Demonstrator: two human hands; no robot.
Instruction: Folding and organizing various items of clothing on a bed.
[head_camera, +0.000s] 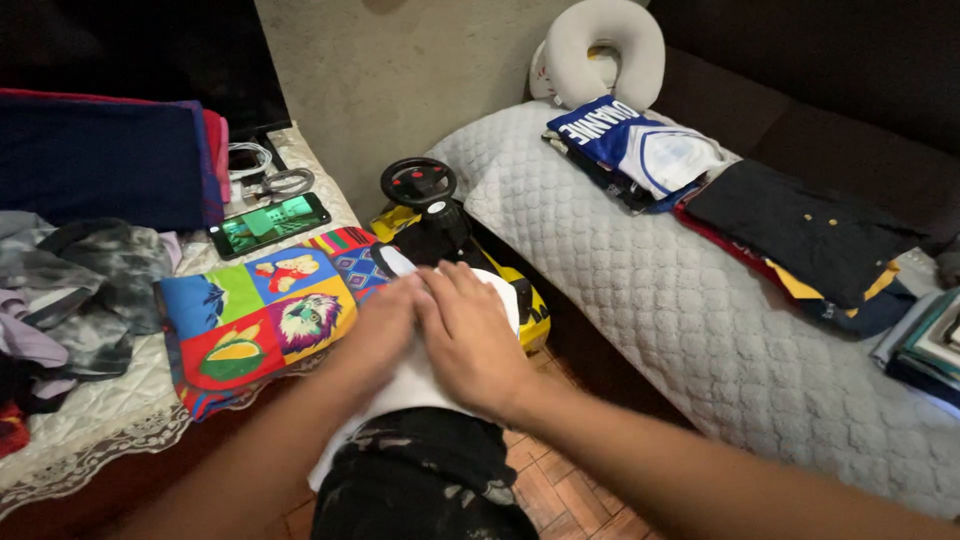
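Observation:
Both of my hands press flat on a white piece of cloth (405, 392) lying over my lap. My left hand (378, 330) and my right hand (472, 335) lie side by side, fingers together and pointing away from me, thumbs nearly touching. Below the white cloth my knee is covered by black patterned fabric (425, 485). Just left of my hands a folded, brightly coloured cloth (262, 315) with animal pictures rests on the edge of the table.
A phone (270, 223) with a lit screen and cables lie on the lace-covered table (120, 425), beside piled clothes. A yellow and black toy ride-on car (435, 225) stands ahead. Folded clothes (720, 190) and a neck pillow (605, 50) sit on the quilted bed (640, 300).

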